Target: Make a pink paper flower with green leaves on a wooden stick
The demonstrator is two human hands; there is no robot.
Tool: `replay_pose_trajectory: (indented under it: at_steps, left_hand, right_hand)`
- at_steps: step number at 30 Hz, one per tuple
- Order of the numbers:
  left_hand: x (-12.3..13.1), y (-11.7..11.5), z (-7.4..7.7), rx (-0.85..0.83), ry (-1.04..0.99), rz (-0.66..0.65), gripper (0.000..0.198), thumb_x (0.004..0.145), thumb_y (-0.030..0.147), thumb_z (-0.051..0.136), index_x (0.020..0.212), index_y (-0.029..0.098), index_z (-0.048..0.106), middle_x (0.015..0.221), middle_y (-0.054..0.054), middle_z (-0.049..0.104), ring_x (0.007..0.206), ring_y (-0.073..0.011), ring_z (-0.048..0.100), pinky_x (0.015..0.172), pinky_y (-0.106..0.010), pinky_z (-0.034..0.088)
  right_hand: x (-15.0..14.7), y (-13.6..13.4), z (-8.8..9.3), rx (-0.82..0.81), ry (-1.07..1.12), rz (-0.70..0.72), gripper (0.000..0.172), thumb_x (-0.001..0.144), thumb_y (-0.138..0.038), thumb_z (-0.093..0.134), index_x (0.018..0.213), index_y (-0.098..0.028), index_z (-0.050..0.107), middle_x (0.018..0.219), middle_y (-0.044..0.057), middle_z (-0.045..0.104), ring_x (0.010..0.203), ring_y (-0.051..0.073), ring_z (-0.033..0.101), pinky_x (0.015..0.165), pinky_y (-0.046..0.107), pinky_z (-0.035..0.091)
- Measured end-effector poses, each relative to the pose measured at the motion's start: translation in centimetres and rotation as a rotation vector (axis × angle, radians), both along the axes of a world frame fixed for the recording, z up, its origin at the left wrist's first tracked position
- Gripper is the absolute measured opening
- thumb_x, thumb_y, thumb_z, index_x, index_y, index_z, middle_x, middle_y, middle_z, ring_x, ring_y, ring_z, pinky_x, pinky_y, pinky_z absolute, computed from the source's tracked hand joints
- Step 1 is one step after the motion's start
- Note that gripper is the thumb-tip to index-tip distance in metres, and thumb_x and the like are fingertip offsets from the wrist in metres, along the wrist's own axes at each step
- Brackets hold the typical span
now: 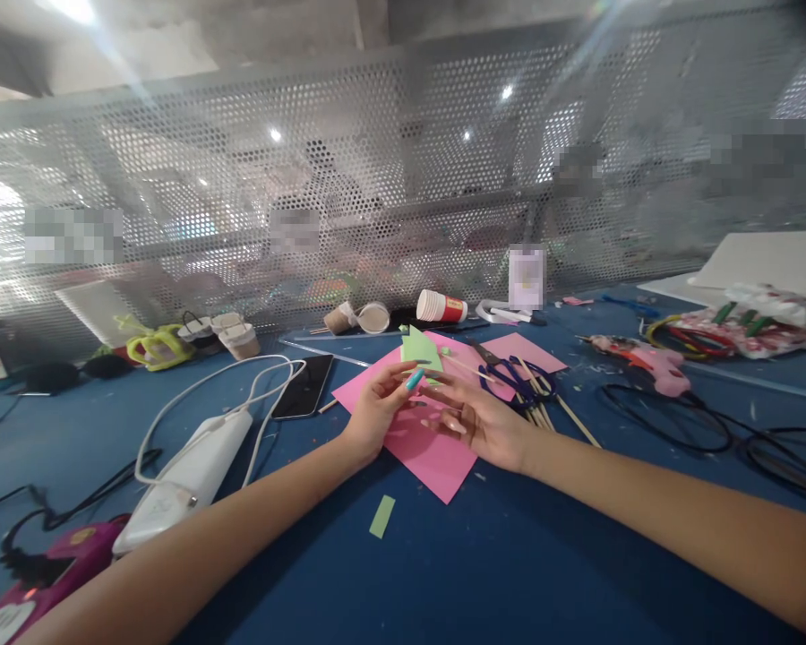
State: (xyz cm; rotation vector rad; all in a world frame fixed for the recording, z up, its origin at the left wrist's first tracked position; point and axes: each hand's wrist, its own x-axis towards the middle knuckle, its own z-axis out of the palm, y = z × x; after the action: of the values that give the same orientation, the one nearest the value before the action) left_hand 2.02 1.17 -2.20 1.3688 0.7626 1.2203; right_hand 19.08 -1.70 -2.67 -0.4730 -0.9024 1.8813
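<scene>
My left hand [380, 403] reaches in over a pink paper sheet [436, 461], its thumb and fingers drawn together. A teal patch shows at the thumb tip, perhaps a painted nail; whether anything small is pinched there is hidden. Facing it, my right hand [487, 421] has its fingers apart and loosely curved, with the tips close to the left fingertips. Nothing shows within it. Just behind the hands, light green paper [420, 348] lies folded on the pink sheet. Scissors with dark blue handles [520, 381] and several thin wooden sticks [578, 421] lie beyond my right hand.
A black phone [304, 387], a white power strip [192, 475] and a purple device [60, 573] lie left. Right are a pink glue gun [668, 369] and black cable [702, 430]. Stacked paper cups [441, 307] lie behind. A green strip [381, 517] lies in front.
</scene>
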Motion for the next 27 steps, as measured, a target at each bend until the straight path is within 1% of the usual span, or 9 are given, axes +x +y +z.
replay_pose_trajectory:
  at_steps: [3,7,11,13,16,19,21,24,27]
  left_hand:
    - [-0.04,0.12,-0.12,-0.024,-0.059,0.023,0.042,0.071,0.036,0.073,0.108,0.019,0.063,0.093,-0.003,0.068,0.075,-0.0121,0.064,0.073,-0.028,0.055]
    - [-0.08,0.36,-0.35,-0.053,-0.12,0.07,0.043,0.072,0.037,0.072,0.11,0.02,0.063,0.09,-0.003,0.067,0.073,-0.0111,0.064,0.073,-0.027,0.055]
    - [0.05,0.17,-0.19,-0.058,-0.146,0.11,0.042,0.071,0.036,0.073,0.108,0.019,0.063,0.093,-0.002,0.066,0.072,-0.01,0.063,0.073,-0.026,0.056]
    - [0.13,-0.1,0.03,-0.066,-0.127,0.102,0.043,0.072,0.036,0.072,0.11,0.02,0.062,0.096,-0.003,0.066,0.073,-0.0119,0.064,0.071,-0.028,0.057]
    - [0.2,-0.44,0.28,-0.096,-0.106,0.093,0.045,0.073,0.036,0.071,0.113,0.022,0.059,0.103,-0.006,0.065,0.077,-0.0165,0.066,0.066,-0.032,0.058]
    - [0.18,-0.47,0.27,-0.079,-0.101,0.099,0.044,0.073,0.035,0.071,0.113,0.022,0.058,0.11,-0.007,0.064,0.081,-0.018,0.067,0.068,-0.034,0.059]
    - [0.16,-0.37,0.19,-0.041,-0.092,0.105,0.043,0.073,0.035,0.071,0.112,0.021,0.059,0.109,-0.007,0.065,0.084,-0.0181,0.066,0.07,-0.032,0.059]
    - [0.16,-0.21,0.11,-0.002,-0.082,0.103,0.041,0.074,0.034,0.07,0.111,0.02,0.059,0.108,-0.007,0.066,0.089,-0.0179,0.066,0.072,-0.031,0.058]
    - [0.18,-0.1,0.06,0.001,-0.086,0.106,0.041,0.073,0.032,0.071,0.111,0.019,0.06,0.108,-0.007,0.066,0.088,-0.0172,0.066,0.073,-0.03,0.058]
  right_hand:
    - [-0.07,0.0,0.01,-0.021,-0.01,-0.023,0.033,0.074,-0.026,0.073,0.106,-0.024,0.065,0.105,0.0,0.068,0.043,0.001,0.046,0.082,0.032,0.054]
    - [-0.28,-0.17,0.12,-0.061,-0.045,-0.118,0.031,0.072,-0.022,0.074,0.102,-0.024,0.065,0.095,0.0,0.07,0.042,0.002,0.047,0.076,0.031,0.054]
    - [-0.36,-0.19,0.12,-0.038,-0.092,-0.197,0.03,0.071,-0.021,0.073,0.1,-0.023,0.067,0.093,0.0,0.07,0.043,0.003,0.047,0.072,0.031,0.054]
    - [-0.26,-0.08,0.09,-0.036,-0.112,-0.259,0.031,0.069,-0.02,0.074,0.1,-0.023,0.068,0.082,-0.001,0.07,0.045,0.004,0.048,0.067,0.029,0.053]
    - [0.01,0.12,0.07,-0.051,-0.126,-0.342,0.035,0.066,-0.018,0.075,0.099,-0.023,0.068,0.065,-0.005,0.064,0.045,0.005,0.046,0.06,0.025,0.05]
    - [0.21,0.21,0.06,-0.031,-0.143,-0.38,0.038,0.063,-0.019,0.076,0.1,-0.021,0.067,0.056,-0.006,0.059,0.044,0.006,0.044,0.056,0.024,0.048]
    - [0.23,0.19,0.03,-0.001,-0.167,-0.394,0.039,0.063,-0.021,0.075,0.101,-0.02,0.067,0.051,-0.006,0.057,0.043,0.006,0.043,0.055,0.025,0.046]
    - [0.17,0.13,-0.06,0.03,-0.195,-0.417,0.042,0.062,-0.024,0.076,0.103,-0.02,0.065,0.052,-0.007,0.057,0.041,0.006,0.043,0.055,0.025,0.046]
    - [0.14,0.08,-0.1,0.048,-0.206,-0.456,0.044,0.062,-0.025,0.076,0.104,-0.019,0.064,0.064,-0.005,0.064,0.042,0.005,0.042,0.056,0.026,0.046]
